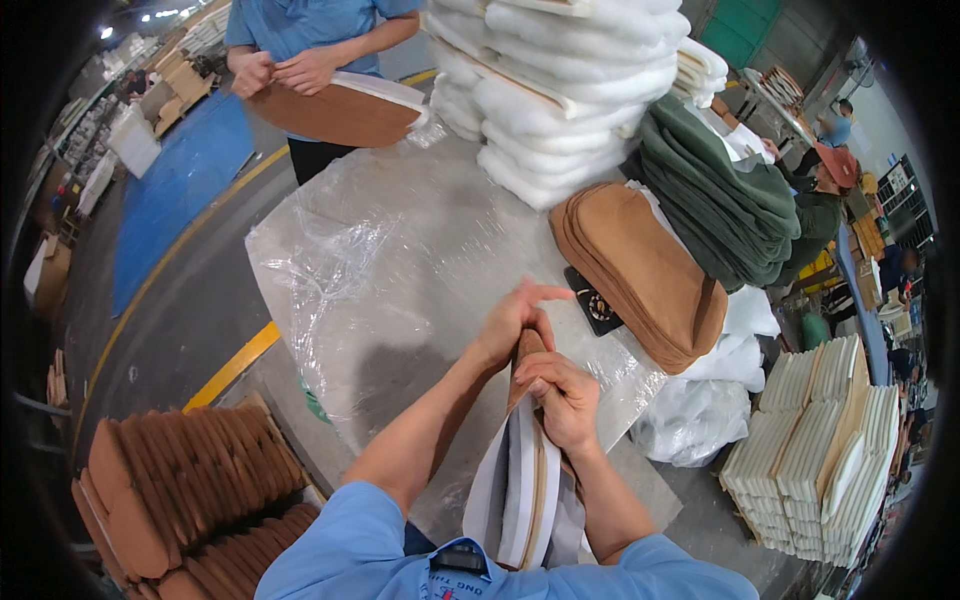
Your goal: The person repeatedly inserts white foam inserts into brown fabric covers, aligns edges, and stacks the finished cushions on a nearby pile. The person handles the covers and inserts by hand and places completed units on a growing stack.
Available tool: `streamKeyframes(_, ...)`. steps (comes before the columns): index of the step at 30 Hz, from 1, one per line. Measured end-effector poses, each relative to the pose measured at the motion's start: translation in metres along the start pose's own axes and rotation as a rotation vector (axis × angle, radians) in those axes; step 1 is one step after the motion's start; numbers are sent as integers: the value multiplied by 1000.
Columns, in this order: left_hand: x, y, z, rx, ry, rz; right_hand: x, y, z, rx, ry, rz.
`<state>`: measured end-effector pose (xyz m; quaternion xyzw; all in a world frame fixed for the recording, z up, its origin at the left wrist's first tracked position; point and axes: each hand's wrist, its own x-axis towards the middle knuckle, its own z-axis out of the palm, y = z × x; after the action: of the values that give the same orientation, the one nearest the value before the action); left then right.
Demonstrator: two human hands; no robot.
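Observation:
Upright against my body stands a long brown-covered cushion (518, 470), seen edge-on, with white and grey layers and a tan strip along its edge. My left hand (512, 325) is curled round its far tip, the index finger stretched out to the right. Just nearer to me, my right hand (563, 395) pinches the brown fabric edge between thumb and fingers. The cushion's broad faces are mostly hidden from this angle. Across the table, a co-worker in a blue shirt grips another brown cushion (340, 108) with both hands.
Plastic film covers the table (430, 250). To the right lie stacked brown covers (640, 275), a small black item (593, 300) and green covers (710, 190). White padding (570, 100) towers behind. Brown cushions (190, 480) stand lower left, white panels (810, 450) lower right.

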<state>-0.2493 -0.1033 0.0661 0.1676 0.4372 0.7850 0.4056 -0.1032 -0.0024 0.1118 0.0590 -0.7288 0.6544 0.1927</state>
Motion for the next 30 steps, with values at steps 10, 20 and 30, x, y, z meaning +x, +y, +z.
streamKeyframes(10,-50,-155,28,-809,101,-552,5,-33,-28,-104,30,-127)
streamKeyframes(20,33,-117,-25,-432,15,-129,6,-1,-23,6,17,-134)
streamKeyframes(30,13,-24,4,234,-112,337,8,14,-17,19,-65,-160)
